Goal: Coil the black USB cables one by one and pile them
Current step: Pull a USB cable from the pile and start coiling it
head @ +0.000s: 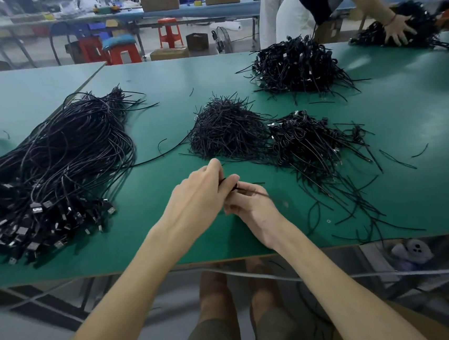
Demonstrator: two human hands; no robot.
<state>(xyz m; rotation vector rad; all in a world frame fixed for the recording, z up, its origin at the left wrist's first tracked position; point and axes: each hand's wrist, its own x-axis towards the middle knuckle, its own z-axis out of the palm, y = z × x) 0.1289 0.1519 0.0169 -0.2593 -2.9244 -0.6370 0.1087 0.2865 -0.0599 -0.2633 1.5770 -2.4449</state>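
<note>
Tabletop (pixel 148 240) in green board spreads under both hands and carries all the stock. Well to the left of the left hand lies the loose bundle (pixel 53 170) of uncoiled black USB cables, its plugs fanned toward the near edge. Beyond and to the right of the right hand sits the coiled pile (pixel 305 140), with stray ends trailing toward the near edge. The far pile (pixel 295 67) stands well beyond it. Straight ahead of the hands is the heap of short ties (pixel 225 131), touching the coiled pile.

Between the hands runs 1 black cable (pixel 255 192), lifted off the tabletop. It looks light, thin and limp with a little spring, so loops would probably slacken unless pinched where they cross. The plug ends seem the only stiff parts. The surest hold is likely the gathered middle.

The left hand (pixel 196 197) is closed, thumb and curled fingers pinching the cable's upper part. The right hand (pixel 251 208) is closed too, fingers curled round the strand just below, and the 2 hands touch. Whether loops are already formed inside the grip cannot be told.
</note>
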